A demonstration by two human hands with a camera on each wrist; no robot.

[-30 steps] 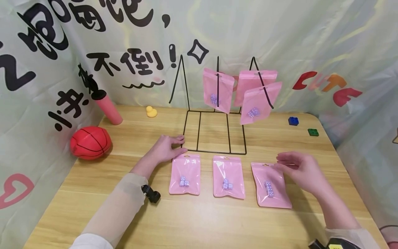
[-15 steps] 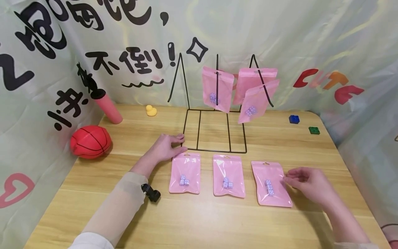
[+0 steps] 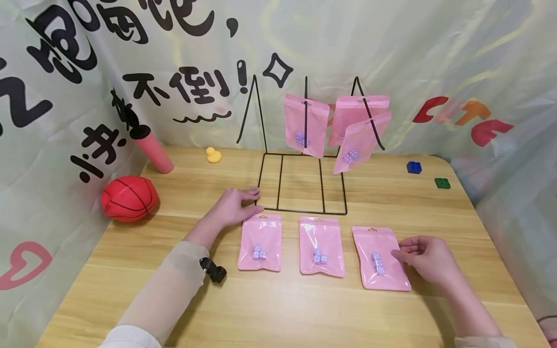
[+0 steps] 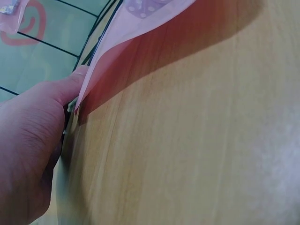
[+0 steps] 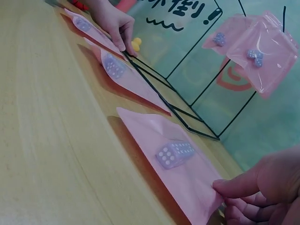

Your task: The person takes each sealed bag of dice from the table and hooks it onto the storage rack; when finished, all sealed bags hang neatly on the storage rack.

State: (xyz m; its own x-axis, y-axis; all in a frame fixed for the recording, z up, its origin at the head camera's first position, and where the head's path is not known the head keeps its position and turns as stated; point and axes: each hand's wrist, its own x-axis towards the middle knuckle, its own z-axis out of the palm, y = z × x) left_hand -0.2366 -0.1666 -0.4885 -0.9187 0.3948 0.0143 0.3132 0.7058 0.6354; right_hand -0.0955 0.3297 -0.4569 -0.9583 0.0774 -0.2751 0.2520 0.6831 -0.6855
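Three pink zip bags holding lilac dice lie in a row on the wooden table: a left bag (image 3: 261,234), a middle bag (image 3: 321,237) and a right bag (image 3: 370,241). My right hand (image 3: 428,258) pinches the right bag by its right edge; in the right wrist view its thumb (image 5: 236,185) lies on top, fingers curled beneath. Behind the row stands a black wire rack (image 3: 300,211). At its front left corner my left hand (image 3: 230,205) grips the wire, thumb close to the left bag's top edge. Its other fingers are partly hidden in the left wrist view.
More pink bags hang from the rack's hooks, including a front bag (image 3: 363,137) and one on the middle hook (image 3: 313,130). A red ball (image 3: 129,198), pink cylinder (image 3: 154,153) and yellow duck (image 3: 213,155) are left; blue (image 3: 414,167) and green bricks (image 3: 442,183) are right.
My right hand has moved from the right bag's top right corner down along its right edge and now pinches that edge. My left hand stays at the rack's corner.
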